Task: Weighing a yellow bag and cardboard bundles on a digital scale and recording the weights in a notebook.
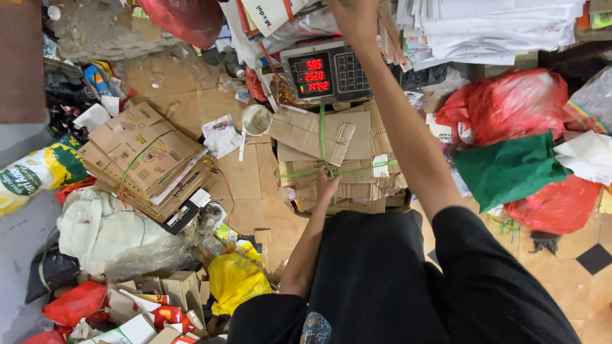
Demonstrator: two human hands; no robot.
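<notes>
Left hand (pixel 326 185), fingers closed on the green strap (pixel 322 137) at six o'clock of the cardboard bundle (pixel 338 156) on the scale, should pull straight up; right hand (pixel 354 18) reaches to twelve o'clock, grip unclear.

Tiled floor (pixel 245 175) carries tied cardboard bundles (pixel 143 159), bags (pixel 510 105).

The floor (pixel 242 172) was orange-tan tile, with one black diamond inset (pixel 594 258) at the lower right of the frame. A grey strip of bare floor (pixel 19 223) ran down the left edge. Light fell evenly, without hard shadows.
</notes>
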